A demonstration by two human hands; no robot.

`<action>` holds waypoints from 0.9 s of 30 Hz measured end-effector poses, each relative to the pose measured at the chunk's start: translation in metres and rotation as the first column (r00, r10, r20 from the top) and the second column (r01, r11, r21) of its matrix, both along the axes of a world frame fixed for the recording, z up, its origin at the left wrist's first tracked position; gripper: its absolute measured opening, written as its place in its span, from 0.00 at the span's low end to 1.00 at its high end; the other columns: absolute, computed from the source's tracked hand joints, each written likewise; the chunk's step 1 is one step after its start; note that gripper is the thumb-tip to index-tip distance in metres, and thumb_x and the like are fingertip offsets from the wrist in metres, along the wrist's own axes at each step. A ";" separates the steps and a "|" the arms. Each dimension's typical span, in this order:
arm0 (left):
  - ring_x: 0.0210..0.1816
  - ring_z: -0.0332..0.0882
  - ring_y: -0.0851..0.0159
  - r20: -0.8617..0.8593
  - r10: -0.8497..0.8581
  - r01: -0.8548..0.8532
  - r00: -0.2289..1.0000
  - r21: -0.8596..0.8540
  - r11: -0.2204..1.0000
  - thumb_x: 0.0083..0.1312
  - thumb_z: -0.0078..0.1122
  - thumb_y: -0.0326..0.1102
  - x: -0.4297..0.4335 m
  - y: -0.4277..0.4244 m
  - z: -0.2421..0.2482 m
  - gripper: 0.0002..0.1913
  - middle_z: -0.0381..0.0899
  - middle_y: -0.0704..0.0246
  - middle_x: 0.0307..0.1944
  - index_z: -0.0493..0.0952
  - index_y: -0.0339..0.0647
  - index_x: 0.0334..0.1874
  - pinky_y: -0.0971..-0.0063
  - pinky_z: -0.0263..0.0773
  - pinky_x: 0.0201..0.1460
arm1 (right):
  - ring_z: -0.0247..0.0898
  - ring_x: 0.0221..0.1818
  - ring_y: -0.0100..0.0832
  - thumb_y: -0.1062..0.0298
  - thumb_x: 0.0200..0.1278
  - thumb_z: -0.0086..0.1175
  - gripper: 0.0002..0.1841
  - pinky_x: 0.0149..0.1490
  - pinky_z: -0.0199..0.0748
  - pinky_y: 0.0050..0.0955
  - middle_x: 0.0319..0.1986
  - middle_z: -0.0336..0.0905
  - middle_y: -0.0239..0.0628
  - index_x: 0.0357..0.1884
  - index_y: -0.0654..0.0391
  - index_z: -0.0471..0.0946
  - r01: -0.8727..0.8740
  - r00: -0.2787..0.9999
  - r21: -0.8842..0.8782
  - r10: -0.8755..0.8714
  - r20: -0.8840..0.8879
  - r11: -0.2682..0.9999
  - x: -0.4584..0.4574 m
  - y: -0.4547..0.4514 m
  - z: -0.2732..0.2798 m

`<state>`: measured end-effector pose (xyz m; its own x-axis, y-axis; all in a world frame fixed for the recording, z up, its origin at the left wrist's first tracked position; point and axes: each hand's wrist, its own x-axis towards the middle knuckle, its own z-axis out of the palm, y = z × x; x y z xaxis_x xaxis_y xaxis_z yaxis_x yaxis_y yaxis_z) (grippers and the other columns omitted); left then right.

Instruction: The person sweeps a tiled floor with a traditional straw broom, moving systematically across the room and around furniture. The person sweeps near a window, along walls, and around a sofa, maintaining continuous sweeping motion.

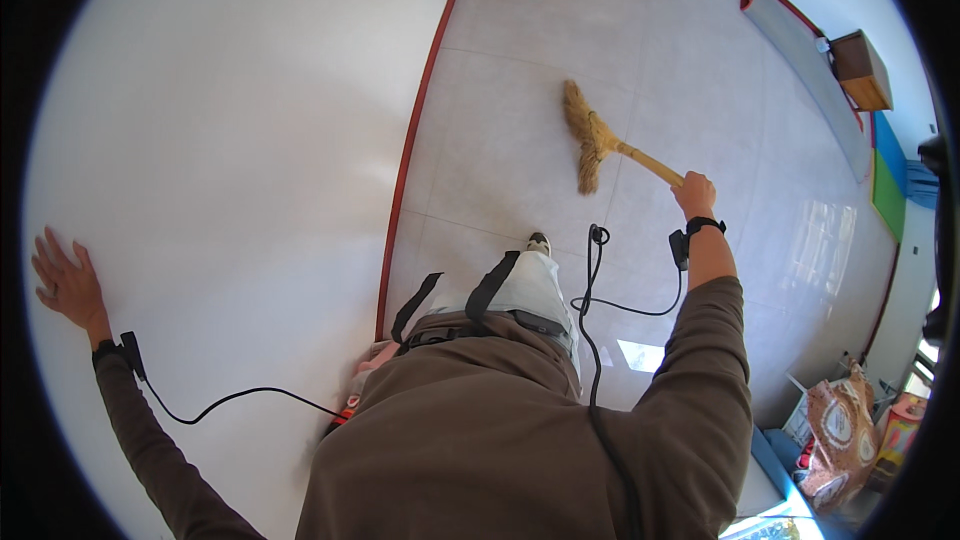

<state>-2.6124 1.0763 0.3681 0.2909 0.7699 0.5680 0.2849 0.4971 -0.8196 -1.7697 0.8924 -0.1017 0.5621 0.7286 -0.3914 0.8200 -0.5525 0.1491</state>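
My right hand (696, 193) grips the handle end of a short straw broom (596, 136). The broom's spread bristles are over the pale tiled floor (525, 22), ahead of my shoe (538, 243); whether they press on it I cannot tell. Out to the far left, my left hand (71, 281) has its fingers apart against the white wall (240, 165) and holds nothing. It seems to rest on the wall. Both wrists wear black straps with small devices and cables.
A dark red skirting strip (420, 105) runs along the wall's foot. The black cable (589, 300) hangs in front of my body. At the right are a rolled-out grey mat (810, 71), a wooden box (862, 71), a green panel (887, 195) and a patterned cloth (840, 435).
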 end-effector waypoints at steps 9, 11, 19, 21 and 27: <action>0.62 0.57 0.73 0.070 -0.619 0.623 0.782 -0.060 0.780 0.64 0.35 0.58 0.019 0.004 0.003 0.26 0.55 0.82 0.63 0.52 0.66 0.64 0.58 0.61 0.53 | 0.73 0.33 0.46 0.61 0.52 0.52 0.18 0.36 0.70 0.42 0.31 0.75 0.47 0.43 0.61 0.67 0.251 0.967 0.115 -0.254 0.015 0.961 -0.037 -0.219 0.003; 0.61 0.57 0.73 0.015 -0.500 0.500 0.866 -0.057 0.864 0.64 0.34 0.59 0.001 0.000 0.003 0.26 0.56 0.82 0.62 0.52 0.66 0.64 0.58 0.61 0.53 | 0.74 0.32 0.44 0.67 0.50 0.52 0.16 0.35 0.73 0.39 0.29 0.75 0.48 0.40 0.65 0.68 0.489 0.792 -0.269 -0.551 -0.263 0.830 -0.074 -0.291 -0.008; 0.57 0.63 0.75 -0.270 -0.078 0.091 0.960 0.036 0.995 0.62 0.37 0.60 -0.054 -0.003 -0.003 0.26 0.62 0.83 0.58 0.60 0.62 0.60 0.65 0.62 0.45 | 0.64 0.15 0.28 0.70 0.49 0.55 0.09 0.22 0.64 0.24 0.14 0.65 0.33 0.19 0.57 0.66 0.750 -0.494 -0.660 -0.622 -0.607 0.049 -0.261 -0.449 -0.027; 0.56 0.63 0.76 -0.289 0.080 -0.071 0.954 0.041 0.997 0.62 0.37 0.60 -0.049 -0.005 -0.003 0.25 0.63 0.85 0.58 0.60 0.63 0.60 0.66 0.63 0.45 | 0.58 0.12 0.25 0.70 0.52 0.53 0.11 0.19 0.58 0.21 0.11 0.61 0.30 0.17 0.55 0.63 0.633 -0.719 -0.736 -0.535 -0.444 -0.240 -0.304 -0.468 -0.030; 0.56 0.63 0.79 -0.316 0.189 -0.173 0.930 0.077 0.982 0.63 0.34 0.61 0.001 -0.016 -0.007 0.24 0.61 0.89 0.58 0.60 0.66 0.60 0.63 0.61 0.48 | 0.56 0.13 0.25 0.75 0.50 0.50 0.07 0.19 0.57 0.19 0.12 0.60 0.30 0.21 0.58 0.64 0.299 -0.943 -0.833 -0.008 -0.334 -0.465 -0.337 -0.487 -0.044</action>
